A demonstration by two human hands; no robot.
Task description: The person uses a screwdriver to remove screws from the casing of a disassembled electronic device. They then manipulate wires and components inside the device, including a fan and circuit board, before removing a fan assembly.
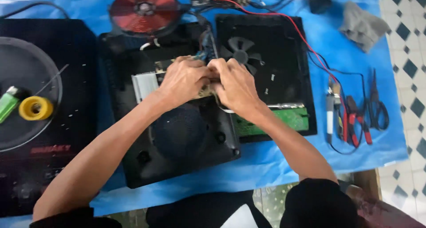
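Note:
My left hand [184, 79] and my right hand [235, 88] meet over a tan circuit board [205, 92] that lies in an opened black induction cooker housing [177, 139]. Both hands pinch at the board near its silver heat sink [144, 83]; my fingers hide what they grip. A black cooling fan [240, 52] sits in the other housing half [266, 72] just right of my hands. A green circuit board [290, 119] lies at that half's near edge. The red copper coil [144, 10] lies beyond, joined by wires.
A black glass cooktop [42, 99] at left carries a yellow tape roll [35, 108] and a green lighter [8, 103]. At right on the blue sheet [355, 77] lie a soldering iron [330, 110], red-handled pliers [357, 123], scissors [377, 106] and a grey cloth [364, 26].

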